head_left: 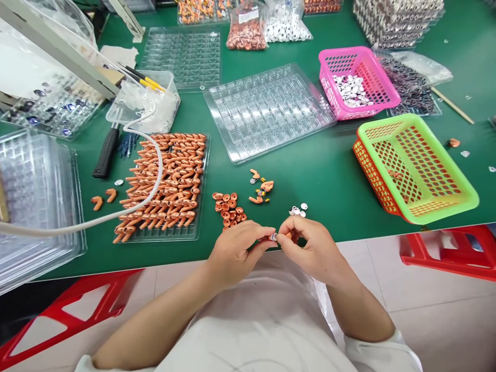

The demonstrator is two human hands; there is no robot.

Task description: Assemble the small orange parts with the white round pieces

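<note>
Close to the table's front edge, my left hand (241, 251) and my right hand (314, 251) meet fingertip to fingertip. Both are closed in a pinch on a small orange earbud part (289, 235) with a silver round piece (273, 236) showing; fingers hide most of it, and whether it is one part or two I cannot tell. Just beyond my left hand lies a cluster of orange earbud caps (228, 206). White discs (297, 211) lie beyond my right fingers. Farther off are a few orange earbud shells (266, 186) with yellow and silver bits attached.
At left, a clear tray holds rows of orange earbud shells (166, 181), with a white cable (159, 170) across it. A black-handled hammer (106, 152) lies beside it. An empty-looking clear tray (271, 113), pink basket (329, 88) and green basket (445, 209) stand beyond.
</note>
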